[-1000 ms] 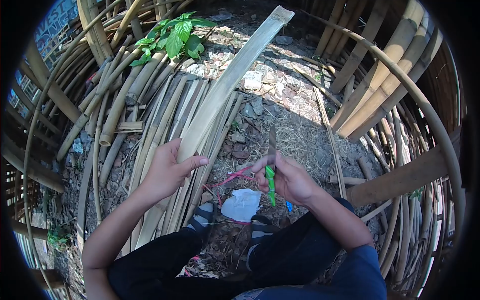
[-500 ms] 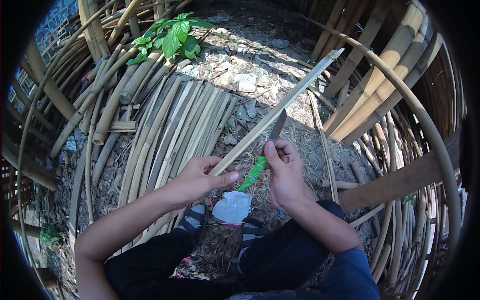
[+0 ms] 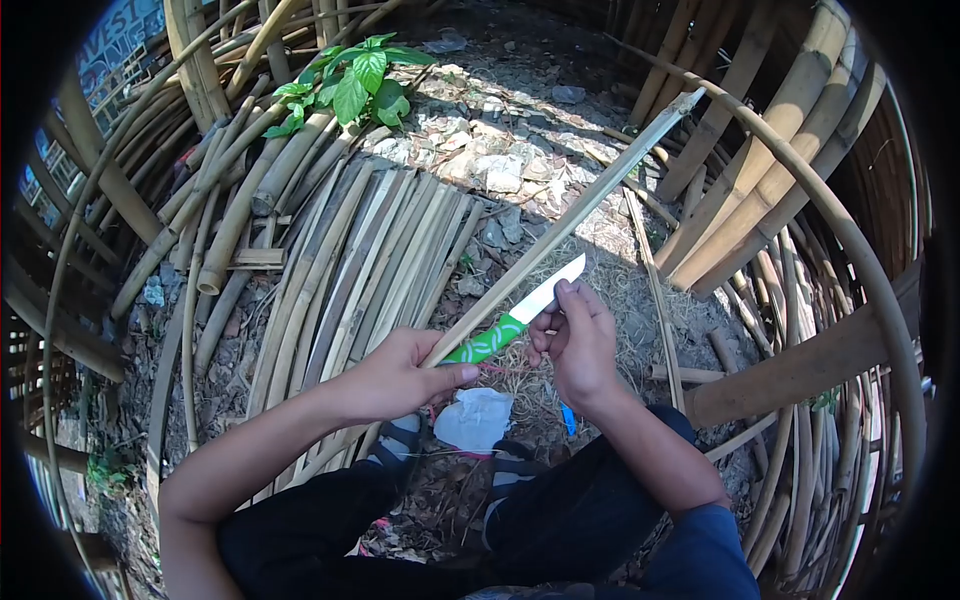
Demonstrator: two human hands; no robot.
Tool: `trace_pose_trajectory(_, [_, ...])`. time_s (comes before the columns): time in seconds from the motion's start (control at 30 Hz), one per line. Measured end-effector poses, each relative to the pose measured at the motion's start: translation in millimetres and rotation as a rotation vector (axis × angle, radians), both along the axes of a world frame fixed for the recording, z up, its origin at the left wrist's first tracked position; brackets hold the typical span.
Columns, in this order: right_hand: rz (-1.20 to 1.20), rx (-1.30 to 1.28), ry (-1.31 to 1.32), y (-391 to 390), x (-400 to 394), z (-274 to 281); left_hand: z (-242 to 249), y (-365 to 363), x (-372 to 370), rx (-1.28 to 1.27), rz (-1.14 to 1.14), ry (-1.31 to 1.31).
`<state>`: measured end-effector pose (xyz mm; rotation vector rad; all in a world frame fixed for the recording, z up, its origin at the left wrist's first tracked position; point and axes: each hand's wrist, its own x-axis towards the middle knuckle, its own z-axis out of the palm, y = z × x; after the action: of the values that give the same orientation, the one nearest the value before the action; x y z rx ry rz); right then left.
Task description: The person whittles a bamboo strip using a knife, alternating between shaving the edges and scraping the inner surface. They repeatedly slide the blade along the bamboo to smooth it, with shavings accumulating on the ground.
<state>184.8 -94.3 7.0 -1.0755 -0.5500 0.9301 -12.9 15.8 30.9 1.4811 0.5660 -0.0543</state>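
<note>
Got the bamboo slat (image 3: 590, 203) gripped by its near end in left hand (image 3: 385, 380), above the ground (image 3: 648, 335). Can't tell if pinching the green-handled knife (image 3: 490, 342) with right hand (image 3: 583, 350). Probably light, stiff, splintery; grab mid-face, avoid edges.

A long, narrow strip of pale bamboo (image 3: 560, 228) is held slanting from mid-frame to the upper right. Along its lower side, near the centre, 1 knife (image 3: 514, 318) is held nearly parallel, its green handle (image 3: 484, 342) patterned in white, its blade (image 3: 548, 291) brightly lit and pointed to the upper right.
</note>
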Motion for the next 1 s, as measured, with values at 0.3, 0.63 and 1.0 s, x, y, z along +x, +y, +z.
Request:
trace_pose_trajectory(0.3, [0.011, -0.058, -0.191, -4.5, 13.2, -2.7, 3.0, -5.0, -3.9, 0.077, -0.069, -0.013])
trace_pose_trajectory(0.63, [-0.066, 0.071, -0.239, -7.1, 10.9, -11.1, 10.7, -11.0, -4.4, 0.110, -0.129, 0.080])
trace_pose_trajectory(1.0, [-0.276, 0.080, -0.354, -12.5, -10.2, -25.8, 11.4, -13.4, -8.1, 0.078, -0.070, 0.057])
